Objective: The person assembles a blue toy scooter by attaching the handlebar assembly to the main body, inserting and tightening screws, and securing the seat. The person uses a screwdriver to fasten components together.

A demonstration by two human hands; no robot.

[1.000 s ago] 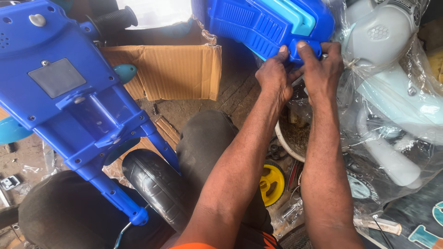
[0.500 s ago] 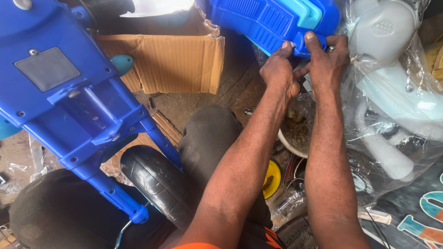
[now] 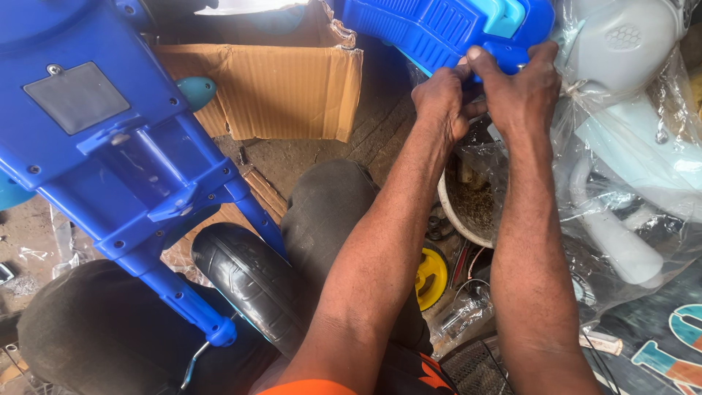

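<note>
My left hand (image 3: 441,99) and my right hand (image 3: 521,91) are both up at the lower edge of the blue ribbed plastic part (image 3: 439,29), side by side and touching each other. The left fingers are curled narrow and pinch something small against that edge; what it is I cannot tell, since my knuckles hide it. The right fingers (image 3: 479,57) are wrapped around the blue rim, the thumb laid on top beside the light blue strip (image 3: 504,16). The part sits high in view, above my knees, with its far end out of sight.

Below my wrists a pale round bowl (image 3: 457,212) of rusty small hardware stands on the floor. Just right of my right hand lies a pale toy body in a clear plastic bag (image 3: 629,132). A torn cardboard box (image 3: 292,88) stands to the left of the blue part. Further left a large blue plastic frame (image 3: 110,146) leans across my left leg, its lower end near a black rubber wheel (image 3: 248,281). A yellow wheel hub (image 3: 431,278) shows between my forearms.
</note>
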